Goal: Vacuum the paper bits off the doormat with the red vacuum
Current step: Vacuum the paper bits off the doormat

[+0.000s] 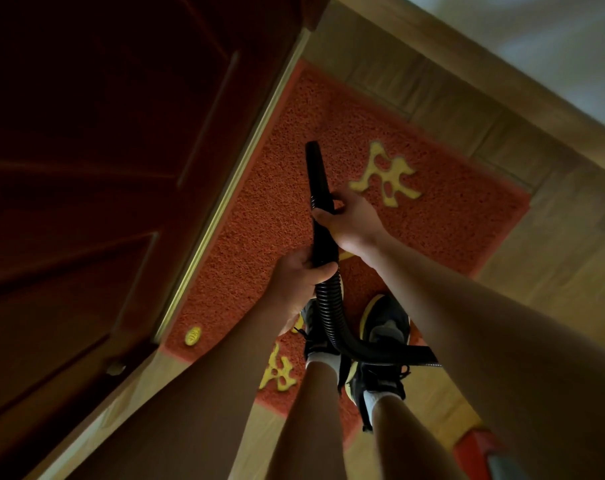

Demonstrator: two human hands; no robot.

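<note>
Doormat (443, 216) rough, looped, matt red pile, hose (328, 306) ribbed black plastic, slight sheen, nozzle (317, 171) smooth black plastic, door (103, 168) dark panelled wood, floor (553, 271) wood-look planks.

Wood floor (553, 265), red doormat (276, 209) on it by door (103, 168), red vac (477, 445) btm-right corner

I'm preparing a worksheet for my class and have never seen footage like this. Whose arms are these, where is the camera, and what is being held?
The camera sits on a person's head, looking down, so the arms are their own. The left hand grips the ribbed black hose; the right hand grips just behind the black nozzle, which points at a red doormat with yellow characters, beside a dark door. The person's shoes stand on the mat. A red vacuum body shows bottom right. No paper bits are visible.
</note>
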